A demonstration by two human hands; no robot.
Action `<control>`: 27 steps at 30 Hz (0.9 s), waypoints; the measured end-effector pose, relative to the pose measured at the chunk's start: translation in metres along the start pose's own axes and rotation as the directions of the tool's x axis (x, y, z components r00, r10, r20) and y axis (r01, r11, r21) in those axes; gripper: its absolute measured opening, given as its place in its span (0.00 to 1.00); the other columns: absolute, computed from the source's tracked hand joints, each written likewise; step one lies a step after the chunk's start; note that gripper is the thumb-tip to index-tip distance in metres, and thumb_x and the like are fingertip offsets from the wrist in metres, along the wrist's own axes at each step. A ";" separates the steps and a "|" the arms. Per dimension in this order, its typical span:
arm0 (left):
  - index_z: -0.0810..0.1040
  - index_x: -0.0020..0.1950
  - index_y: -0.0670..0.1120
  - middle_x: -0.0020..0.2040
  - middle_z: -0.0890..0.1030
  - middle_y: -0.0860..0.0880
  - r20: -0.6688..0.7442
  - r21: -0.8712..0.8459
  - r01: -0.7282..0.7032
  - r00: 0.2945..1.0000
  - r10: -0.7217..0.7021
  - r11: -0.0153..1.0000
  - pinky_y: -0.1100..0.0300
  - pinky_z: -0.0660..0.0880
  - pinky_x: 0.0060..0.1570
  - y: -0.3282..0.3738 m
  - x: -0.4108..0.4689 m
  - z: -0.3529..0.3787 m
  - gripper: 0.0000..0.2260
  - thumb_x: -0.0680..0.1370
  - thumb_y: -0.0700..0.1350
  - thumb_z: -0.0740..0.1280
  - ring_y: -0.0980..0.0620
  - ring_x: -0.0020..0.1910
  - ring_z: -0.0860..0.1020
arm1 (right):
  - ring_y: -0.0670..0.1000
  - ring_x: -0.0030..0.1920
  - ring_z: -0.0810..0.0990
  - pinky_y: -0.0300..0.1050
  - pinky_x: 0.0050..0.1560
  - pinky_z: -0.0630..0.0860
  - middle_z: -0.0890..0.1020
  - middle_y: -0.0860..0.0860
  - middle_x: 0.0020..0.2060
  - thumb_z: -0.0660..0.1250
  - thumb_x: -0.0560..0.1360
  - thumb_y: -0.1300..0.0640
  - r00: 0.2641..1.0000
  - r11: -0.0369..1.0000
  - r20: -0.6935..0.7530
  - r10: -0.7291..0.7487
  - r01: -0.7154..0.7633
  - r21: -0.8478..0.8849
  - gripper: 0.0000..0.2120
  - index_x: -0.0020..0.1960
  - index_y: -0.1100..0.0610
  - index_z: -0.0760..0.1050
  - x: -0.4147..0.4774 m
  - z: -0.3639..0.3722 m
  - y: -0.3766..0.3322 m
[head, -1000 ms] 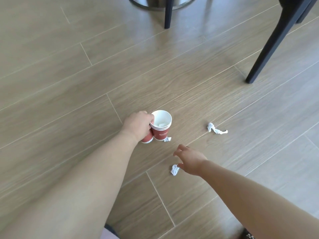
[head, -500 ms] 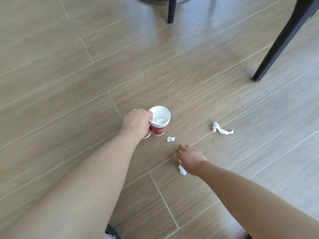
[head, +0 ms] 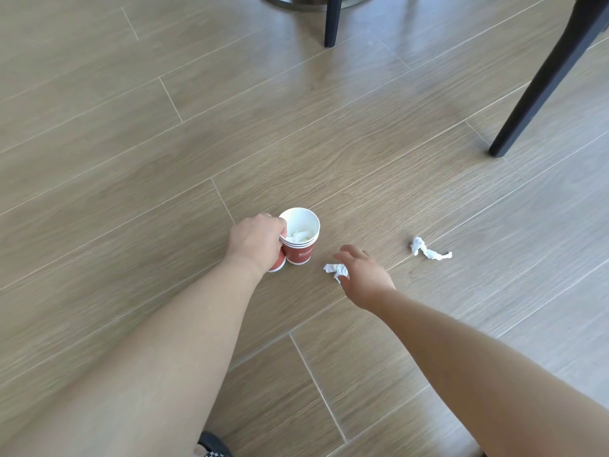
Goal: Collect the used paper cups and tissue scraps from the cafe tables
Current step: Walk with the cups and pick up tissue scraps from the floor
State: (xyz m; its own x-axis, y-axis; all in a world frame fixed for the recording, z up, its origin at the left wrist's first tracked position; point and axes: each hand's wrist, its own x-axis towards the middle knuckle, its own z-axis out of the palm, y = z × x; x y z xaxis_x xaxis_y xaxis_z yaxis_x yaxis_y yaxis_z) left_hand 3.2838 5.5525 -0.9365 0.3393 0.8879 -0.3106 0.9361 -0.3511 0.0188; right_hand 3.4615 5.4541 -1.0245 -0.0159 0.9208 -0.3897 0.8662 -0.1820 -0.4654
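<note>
My left hand (head: 255,242) grips the rim of a stack of red paper cups (head: 300,249) that stands low on the wooden floor, with white tissue inside the top cup. Part of another red cup (head: 277,264) shows under the same hand. My right hand (head: 364,275) is just right of the cups, close to the floor, its thumb and fingers pinching a white tissue scrap (head: 335,270). I cannot tell whether a second small scrap lies against it. A longer twisted tissue scrap (head: 428,250) lies on the floor further right.
A black chair leg (head: 543,80) slants down at the right. A second black leg (head: 331,21) and a round metal base (head: 280,1) are at the top. My shoe tip (head: 214,445) shows at the bottom edge.
My right hand closed on the near tissue scrap, lifted it and moved forward towards the cups and the small scrap beside them. My left hand kept hold of the cups.
</note>
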 end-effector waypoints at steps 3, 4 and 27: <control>0.76 0.54 0.53 0.53 0.77 0.48 0.004 0.000 -0.005 1.000 0.005 1.000 0.58 0.65 0.40 -0.003 -0.001 0.001 0.10 0.75 0.42 0.63 0.44 0.52 0.77 | 0.52 0.70 0.58 0.51 0.57 0.73 0.56 0.45 0.73 0.60 0.75 0.62 0.982 0.982 0.153 -0.111 0.132 -0.134 0.26 0.70 0.47 0.59 -0.002 0.003 0.000; 0.76 0.54 0.53 0.53 0.77 0.48 0.006 0.000 -0.004 1.000 0.004 1.000 0.58 0.66 0.40 -0.003 -0.002 0.001 0.10 0.75 0.42 0.63 0.44 0.52 0.77 | 0.52 0.70 0.57 0.50 0.58 0.72 0.55 0.45 0.73 0.60 0.75 0.64 0.969 0.965 0.202 -0.140 0.178 -0.190 0.28 0.71 0.48 0.58 -0.003 0.005 -0.001; 0.76 0.56 0.52 0.55 0.78 0.48 0.024 -0.037 -0.021 0.999 0.022 0.999 0.59 0.66 0.41 0.036 0.010 -0.013 0.12 0.74 0.41 0.63 0.43 0.53 0.77 | 0.45 0.39 0.78 0.28 0.33 0.68 0.80 0.44 0.42 0.67 0.70 0.60 0.915 0.857 -0.378 0.140 0.079 0.509 0.09 0.49 0.51 0.77 0.031 -0.108 -0.044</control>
State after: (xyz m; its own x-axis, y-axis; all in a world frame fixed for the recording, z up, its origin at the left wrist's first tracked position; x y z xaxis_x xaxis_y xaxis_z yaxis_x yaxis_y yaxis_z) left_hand 3.3219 5.5530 -0.9262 0.3576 0.8726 -0.3327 0.9315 -0.3587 0.0605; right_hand 3.4770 5.5282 -0.9299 0.2953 0.9477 -0.1213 0.4871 -0.2586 -0.8342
